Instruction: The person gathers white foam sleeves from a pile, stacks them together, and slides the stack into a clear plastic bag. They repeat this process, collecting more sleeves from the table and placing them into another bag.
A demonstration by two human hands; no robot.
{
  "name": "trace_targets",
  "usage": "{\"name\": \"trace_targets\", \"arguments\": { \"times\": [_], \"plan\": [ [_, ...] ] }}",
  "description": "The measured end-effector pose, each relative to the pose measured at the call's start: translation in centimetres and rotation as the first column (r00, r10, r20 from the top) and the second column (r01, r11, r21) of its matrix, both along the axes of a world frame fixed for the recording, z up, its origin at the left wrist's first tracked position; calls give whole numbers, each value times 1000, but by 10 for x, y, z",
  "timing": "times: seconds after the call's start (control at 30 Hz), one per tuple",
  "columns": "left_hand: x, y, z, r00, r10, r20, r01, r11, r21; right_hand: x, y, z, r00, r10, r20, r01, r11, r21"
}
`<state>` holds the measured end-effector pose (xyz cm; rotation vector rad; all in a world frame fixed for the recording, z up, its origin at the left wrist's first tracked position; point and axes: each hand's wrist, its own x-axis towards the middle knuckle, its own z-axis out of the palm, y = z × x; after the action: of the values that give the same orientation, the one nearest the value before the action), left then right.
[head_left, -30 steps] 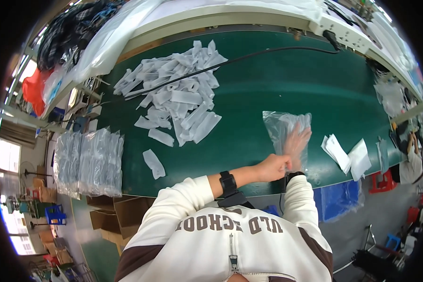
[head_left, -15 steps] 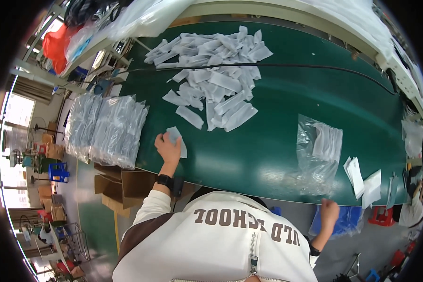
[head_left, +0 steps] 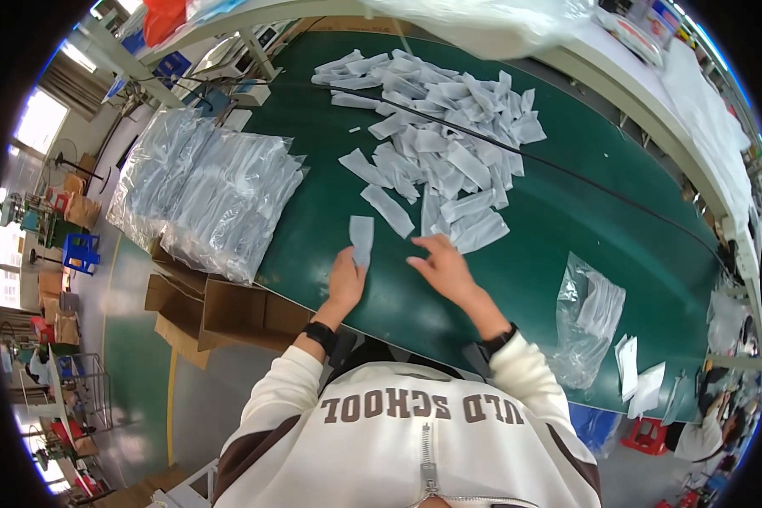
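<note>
A flat, pale, translucent strip point(head_left: 361, 237) rises from the fingers of my left hand point(head_left: 345, 278), which is closed on its lower end near the table's front edge. My right hand point(head_left: 447, 271) reaches over the table with thumb and forefinger apart and nothing visible between them. Just beyond it lies the near edge of a loose pile of similar whitish strips point(head_left: 466, 165). One single strip point(head_left: 388, 211) lies at the pile's near left, between the two hands and farther back.
Clear bags packed with strips point(head_left: 220, 190) are stacked at the left, above open cardboard boxes point(head_left: 237, 313). To the right lie a partly filled clear bag point(head_left: 580, 326) and white papers point(head_left: 646, 389). A black cable point(head_left: 567, 178) crosses the green table point(head_left: 516, 288).
My right hand has come from the table's right front edge to beside the pile. My left hand now holds the strip upright. The whole view has turned and shifted.
</note>
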<state>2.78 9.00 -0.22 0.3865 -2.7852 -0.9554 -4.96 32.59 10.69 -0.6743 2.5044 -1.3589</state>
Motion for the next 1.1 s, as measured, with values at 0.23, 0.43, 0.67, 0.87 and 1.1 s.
{"name": "trace_targets", "arguments": {
  "times": [0.23,0.43,0.67,0.87,1.1],
  "plan": [
    [10,-1,22,961,-270,55,265,960,86,-53,-98,-94,970,43,-239,17,970,244],
    [6,-25,36,980,-187,-68,196,855,480,-38,-107,-68,997,62,53,-59,997,-50],
    [-12,-42,64,899,-437,38,240,562,792,-15,-117,-21,965,-58,254,132,949,-285],
    [-11,-51,61,908,-397,137,204,701,684,-56,-92,-64,865,-501,-22,501,865,-34],
    [-7,-74,45,716,-695,-65,690,692,211,-43,-80,-106,946,-281,-160,312,924,220]
  ]
}}
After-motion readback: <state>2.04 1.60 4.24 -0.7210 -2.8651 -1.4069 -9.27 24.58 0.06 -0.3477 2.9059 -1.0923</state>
